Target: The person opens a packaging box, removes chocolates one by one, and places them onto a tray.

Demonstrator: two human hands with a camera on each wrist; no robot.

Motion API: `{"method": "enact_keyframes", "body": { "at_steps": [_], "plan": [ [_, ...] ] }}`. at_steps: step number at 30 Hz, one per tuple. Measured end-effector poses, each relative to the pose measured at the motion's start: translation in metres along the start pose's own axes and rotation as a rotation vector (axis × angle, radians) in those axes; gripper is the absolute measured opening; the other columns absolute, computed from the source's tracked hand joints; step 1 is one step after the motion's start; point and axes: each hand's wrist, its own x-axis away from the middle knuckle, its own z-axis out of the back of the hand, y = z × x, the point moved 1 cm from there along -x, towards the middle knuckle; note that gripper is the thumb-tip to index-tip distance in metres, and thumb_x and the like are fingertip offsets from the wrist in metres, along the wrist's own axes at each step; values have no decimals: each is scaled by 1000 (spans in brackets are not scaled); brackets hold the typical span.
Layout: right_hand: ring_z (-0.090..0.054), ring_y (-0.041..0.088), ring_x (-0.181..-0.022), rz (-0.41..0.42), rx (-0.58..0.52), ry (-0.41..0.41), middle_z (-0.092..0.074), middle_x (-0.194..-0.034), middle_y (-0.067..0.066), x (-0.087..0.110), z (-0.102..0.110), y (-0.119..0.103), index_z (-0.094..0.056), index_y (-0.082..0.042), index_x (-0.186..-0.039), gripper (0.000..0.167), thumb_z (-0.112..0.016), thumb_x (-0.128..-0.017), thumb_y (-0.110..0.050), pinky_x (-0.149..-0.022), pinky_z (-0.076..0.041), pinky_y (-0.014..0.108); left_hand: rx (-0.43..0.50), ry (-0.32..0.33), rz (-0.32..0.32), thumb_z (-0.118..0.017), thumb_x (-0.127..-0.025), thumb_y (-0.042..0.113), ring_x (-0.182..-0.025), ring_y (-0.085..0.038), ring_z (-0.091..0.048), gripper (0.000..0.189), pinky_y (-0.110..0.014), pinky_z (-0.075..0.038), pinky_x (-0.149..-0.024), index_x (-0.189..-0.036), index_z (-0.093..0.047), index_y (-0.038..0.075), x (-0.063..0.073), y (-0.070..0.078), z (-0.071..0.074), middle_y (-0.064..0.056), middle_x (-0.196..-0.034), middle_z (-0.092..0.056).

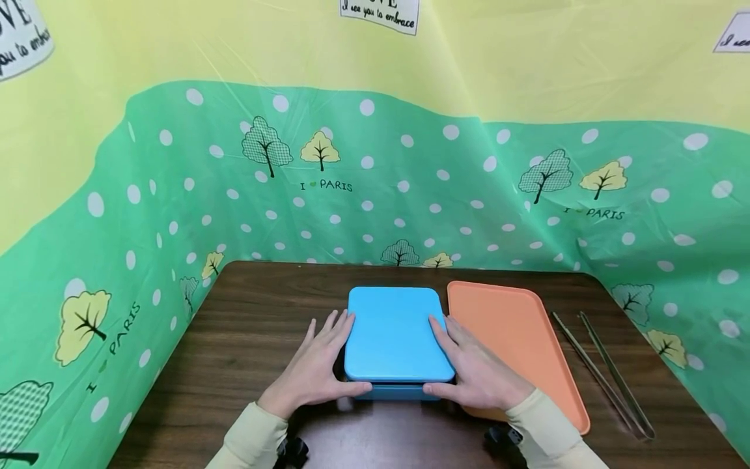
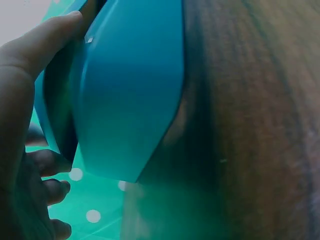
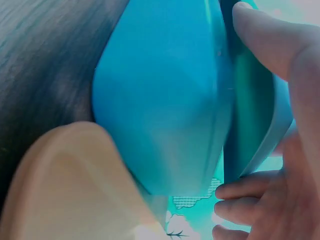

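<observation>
A light blue lid (image 1: pixel 398 335) lies over a blue lunch box (image 1: pixel 404 393) at the middle of the table. Both wrist views show a gap between the lid and the box wall (image 2: pixel 130 90), so the lid sits raised and tilted off the rim. My left hand (image 1: pixel 316 366) grips the lid's left side, thumb at the near corner and fingers along the edge. Opposite it, my right hand (image 1: pixel 477 368) holds the right side, its thumb on the near edge and fingertips at the side. What is inside the box is hidden under the lid.
An orange tray (image 1: pixel 504 339) lies right of the box, partly under my right hand and forearm. Metal tongs (image 1: pixel 614 372) rest farther right on the dark wooden table (image 1: pixel 234 365). A green and yellow patterned cloth (image 1: pixel 375 215) hangs behind and at both sides.
</observation>
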Motion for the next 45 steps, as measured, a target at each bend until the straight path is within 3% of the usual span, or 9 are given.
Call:
{"method": "enact_keyframes", "body": {
  "at_steps": [7,13,20,26,30,34,39,43,45],
  "plan": [
    [-58,29,-124,85,26,164,-48,-150,18,-1,12,-5,-28,-6,-167,107,-89,-84,-36,-94,-57,43,13,62,-29,-69,-78,86,-162,-27,-15,126,-68,-13,-125,-169,-21,14,3,4,14,-7,-174,-21],
    [-48,12,-92,91,-47,242,-55,-127,7,-2,20,-9,-38,-11,-164,95,-68,-78,14,-63,-42,21,-13,172,-103,-81,-74,77,-159,-28,-28,125,-67,-20,-123,-167,-31,10,3,6,24,-8,-170,-34],
    [-42,4,-77,202,-68,404,-52,-95,-6,-5,22,-12,-56,-6,-152,70,-74,-87,12,-60,-39,16,-9,472,-211,-89,-85,11,-136,-37,-59,68,-62,-44,-111,-145,-60,-3,0,6,29,-18,-140,-67],
    [-59,6,-80,258,-122,489,-66,-99,-2,-6,24,-13,-65,-2,-141,59,-75,-86,16,-66,-49,16,-44,650,-263,-82,-85,-5,-116,-35,-72,41,-50,-61,-87,-125,-76,1,1,3,33,-13,-114,-79],
    [-64,6,-78,212,-163,500,-72,-98,2,-7,27,-16,-70,-2,-130,43,-75,-89,12,-63,-55,23,-38,681,-293,-83,-86,0,-92,-25,-77,26,-40,-63,-73,-111,-80,6,2,1,38,-5,-98,-80],
    [-47,0,-61,132,-221,518,-59,-75,-7,-9,28,-19,-70,-9,-102,12,-68,-100,2,-51,-43,21,6,685,-304,-81,-91,10,-71,-14,-63,8,-30,-55,-62,-99,-79,9,-1,4,42,0,-84,-75],
    [-35,1,-54,31,-260,517,-34,-63,-14,-13,27,-21,-48,-20,-74,37,-61,-107,-8,-47,-33,21,166,677,-302,-79,-90,-1,-61,-7,-55,23,-17,-48,-56,-114,-79,-1,-5,7,40,0,-75,-69],
    [-34,3,-51,-24,-306,496,-32,-62,-13,-15,27,-22,-55,-16,-81,28,-60,-108,-13,-46,-31,22,252,638,-229,-77,-93,-2,-64,-4,-59,47,-17,-49,-55,-139,-65,-4,-7,7,38,-2,-83,-76],
    [-34,3,-50,-38,-321,485,-34,-63,-12,-16,28,-21,-67,-7,-107,10,-61,-108,-14,-47,-31,22,283,611,-195,-75,-96,1,-65,-5,-58,50,-21,-50,-54,-144,-62,-2,-8,7,38,0,-83,-75]
  ]
}}
